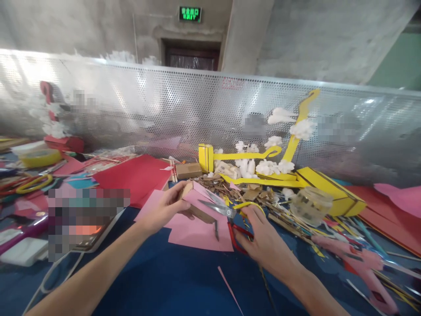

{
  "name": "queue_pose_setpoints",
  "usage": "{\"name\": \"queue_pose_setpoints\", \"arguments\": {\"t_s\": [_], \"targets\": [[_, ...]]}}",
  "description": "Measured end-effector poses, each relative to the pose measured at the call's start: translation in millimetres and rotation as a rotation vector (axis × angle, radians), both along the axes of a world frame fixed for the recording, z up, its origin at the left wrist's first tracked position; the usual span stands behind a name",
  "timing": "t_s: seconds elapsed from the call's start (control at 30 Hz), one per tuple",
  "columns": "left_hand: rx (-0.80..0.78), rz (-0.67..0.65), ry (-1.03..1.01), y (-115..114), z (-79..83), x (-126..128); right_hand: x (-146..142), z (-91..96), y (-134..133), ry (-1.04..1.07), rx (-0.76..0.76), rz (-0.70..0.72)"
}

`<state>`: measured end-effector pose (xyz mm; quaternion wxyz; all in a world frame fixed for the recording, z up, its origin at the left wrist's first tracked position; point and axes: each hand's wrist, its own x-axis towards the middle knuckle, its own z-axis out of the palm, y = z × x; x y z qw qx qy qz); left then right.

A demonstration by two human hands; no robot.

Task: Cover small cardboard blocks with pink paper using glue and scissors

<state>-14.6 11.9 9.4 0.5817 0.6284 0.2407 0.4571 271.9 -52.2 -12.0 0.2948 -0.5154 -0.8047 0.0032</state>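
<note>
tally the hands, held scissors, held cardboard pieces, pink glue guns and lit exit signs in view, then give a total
Hands: 2 (left hand, right hand)
Held scissors: 1
Held pink-topped cardboard piece: 1
Pink glue gun: 1
Lit exit sign: 1
Total: 6

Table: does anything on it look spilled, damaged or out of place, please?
Yes, the scraps: they lie strewn in a loose heap beyond the box, not gathered in any container. A thin pink strip also looks stray, lying alone on the blue table. I see no liquid spill.
</note>
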Motion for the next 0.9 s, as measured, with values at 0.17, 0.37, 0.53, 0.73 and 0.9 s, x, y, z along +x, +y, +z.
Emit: {"name": "queue_pose_setpoints", "arguments": {"t_s": [0.17,0.37,0.53,0.73,0.9], "targets": [[-0.006,0.011,0.069,-6.2,5.5,2.9,0.2,-1.3,0.4,0.015,0.033,0.011],[-0.024,-0.036,0.101,-7.1,2.8,4.3,-4.0,0.2,-2.3,0.042,0.037,0.057],[-0.021,-0.048,0.089,-6.3,0.4,4.0,-4.3,0.6,-2.8,0.026,0.014,0.059],[-0.024,-0.067,0.089,-6.9,0.0,5.3,-2.2,-1.4,-1.0,0.012,0.033,0.064],[-0.011,-0.067,0.099,-7.2,0.5,4.9,-1.6,1.6,-1.4,-0.003,0.007,0.054]]}}
